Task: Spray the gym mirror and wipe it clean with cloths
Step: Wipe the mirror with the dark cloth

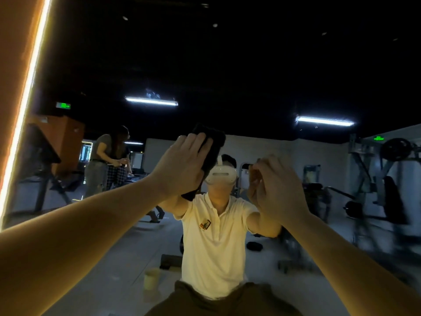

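Pressing dark rectangular cloth (215, 142) on mirror (250, 65), left hand (182, 167) flat

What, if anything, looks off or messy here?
Only the mirror itself: whitish specks and smears sit on the glass over a reflected ceiling light, above where the left hand presses the dark cloth. They look like unwiped spray or grime. Nothing seems spilled or broken.

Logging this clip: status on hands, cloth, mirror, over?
Left hand flat, pressing dark cloth to mirror. Right hand raised near mirror, fingers curled, contents unclear. Nothing in the way.
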{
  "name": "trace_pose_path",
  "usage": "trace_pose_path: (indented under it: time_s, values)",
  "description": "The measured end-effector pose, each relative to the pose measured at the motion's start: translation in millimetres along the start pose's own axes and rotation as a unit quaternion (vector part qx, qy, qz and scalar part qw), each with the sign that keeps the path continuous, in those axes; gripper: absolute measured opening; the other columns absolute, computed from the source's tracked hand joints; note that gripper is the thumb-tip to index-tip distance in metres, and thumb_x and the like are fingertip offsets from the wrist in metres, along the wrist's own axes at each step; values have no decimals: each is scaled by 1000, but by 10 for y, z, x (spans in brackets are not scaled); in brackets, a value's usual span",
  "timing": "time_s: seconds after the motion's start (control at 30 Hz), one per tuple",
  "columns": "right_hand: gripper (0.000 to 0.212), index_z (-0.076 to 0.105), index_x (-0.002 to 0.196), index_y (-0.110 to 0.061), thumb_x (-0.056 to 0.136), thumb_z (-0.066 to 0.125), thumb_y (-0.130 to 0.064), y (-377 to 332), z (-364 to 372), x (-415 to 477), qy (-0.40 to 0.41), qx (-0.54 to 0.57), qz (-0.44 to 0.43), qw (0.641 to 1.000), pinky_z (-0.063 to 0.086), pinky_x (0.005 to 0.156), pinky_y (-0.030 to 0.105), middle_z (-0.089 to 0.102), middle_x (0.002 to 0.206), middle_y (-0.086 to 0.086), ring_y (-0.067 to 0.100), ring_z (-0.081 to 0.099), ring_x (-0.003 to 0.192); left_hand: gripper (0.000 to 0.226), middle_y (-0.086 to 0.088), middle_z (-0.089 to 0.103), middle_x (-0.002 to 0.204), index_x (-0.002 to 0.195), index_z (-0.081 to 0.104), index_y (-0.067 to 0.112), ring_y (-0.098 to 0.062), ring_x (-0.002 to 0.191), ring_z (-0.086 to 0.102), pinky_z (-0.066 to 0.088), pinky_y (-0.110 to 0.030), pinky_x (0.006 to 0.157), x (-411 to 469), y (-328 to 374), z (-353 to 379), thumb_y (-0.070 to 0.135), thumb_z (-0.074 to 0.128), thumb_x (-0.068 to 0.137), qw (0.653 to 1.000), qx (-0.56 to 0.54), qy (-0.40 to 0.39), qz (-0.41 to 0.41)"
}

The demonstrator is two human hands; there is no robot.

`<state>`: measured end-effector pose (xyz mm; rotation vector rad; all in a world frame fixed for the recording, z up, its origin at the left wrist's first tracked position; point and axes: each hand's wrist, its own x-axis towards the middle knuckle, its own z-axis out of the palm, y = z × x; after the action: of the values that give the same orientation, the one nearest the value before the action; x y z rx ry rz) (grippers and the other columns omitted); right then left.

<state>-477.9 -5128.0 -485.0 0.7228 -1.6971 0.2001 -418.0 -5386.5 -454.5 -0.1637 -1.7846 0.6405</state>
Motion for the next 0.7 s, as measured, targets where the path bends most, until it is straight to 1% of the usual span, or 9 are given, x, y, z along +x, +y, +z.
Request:
trace_pose_path:
  time_s: [0.1, 0.17, 0.23, 0.33, 0.43, 0.53, 0.57, 0.67, 0.7]
  values:
    - [33, 68, 106, -8, 74, 72, -6, -8, 60, -40, -2, -21, 20, 1000, 50, 75, 39, 60, 109, 11, 28, 55, 97, 65, -24, 46, 146, 147, 43, -3, -37, 133, 45, 39, -49, 114, 34, 49, -17, 31, 57, 93, 999, -7, 6, -46]
    - [35, 68, 108, -8, 74, 73, -8, -11, 51, -17, -10, -21, 21, 999, 51, 76, 41, 60, 110, 11, 29, 54, 99, 65, -22, 38, 154, 150, 41, -4, -37, 143, 40, 35, -47, 122, 76, 136, -6, 20, 58, 92, 990, -96, 21, -98]
    - [35, 66, 113, -10, 77, 69, -12, 22, 20, -7, -24, -9, 7, 1000, 51, 79, 43, 60, 111, 10, 30, 57, 99, 68, -22, 28, 163, 155, 34, -3, -38, 151, 30, 31, -47, 125, 114, 244, 38, 22, 49, 94, 974, -175, 29, -139]
    - [41, 63, 123, -11, 85, 52, -22, 225, -77, -124, -18, 13, 0, 1000, 51, 92, 46, 62, 123, 9, 29, 59, 111, 74, -24, 16, 170, 162, 21, -2, -38, 159, 13, 18, -53, 129, 196, 400, 193, 42, 32, 103, 977, -157, 35, -141]
    - [50, 60, 132, -7, 90, 43, -30, 612, -225, -245, 3, -15, 52, 999, 47, 105, 53, 60, 137, 14, 34, 58, 124, 87, -22, 7, 172, 165, 11, 3, -35, 161, 5, 8, -50, 131, 388, 574, 240, 66, 25, 106, 981, -123, 30, -149]
    - [69, 54, 141, -1, 89, 23, -35, 1060, -358, -301, 11, -37, 122, 992, 41, 111, 57, 54, 145, 20, 38, 51, 133, 87, -21, 1, 173, 166, 6, 4, -32, 162, -2, 3, -48, 131, 705, 902, 217, 67, 18, 106, 986, -115, 23, -115]
    - [70, 52, 143, -1, 89, 21, -34, 1200, -394, -311, 7, -42, 140, 989, 40, 113, 57, 52, 147, 20, 38, 49, 135, 86, -21, 0, 173, 166, 5, 4, -32, 161, -3, 2, -47, 131, 844, 1045, 211, 66, 18, 107, 987, -119, 25, -109]
    - [62, 50, 146, -2, 92, 30, -24, 1597, -426, -413, -2, -57, 164, 985, 37, 115, 59, 48, 153, 19, 37, 46, 140, 89, -21, -5, 173, 165, 2, 4, -31, 161, -8, -2, -45, 131, 1290, 1548, 154, 67, 17, 105, 986, -133, 20, -100]
    - [62, 51, 146, -2, 92, 30, -23, 1702, -433, -460, -4, -58, 161, 985, 37, 115, 59, 48, 154, 18, 36, 45, 141, 89, -21, -6, 173, 165, 2, 3, -31, 161, -9, -3, -45, 131, 1425, 1730, 129, 67, 17, 104, 987, -138, 13, -83]
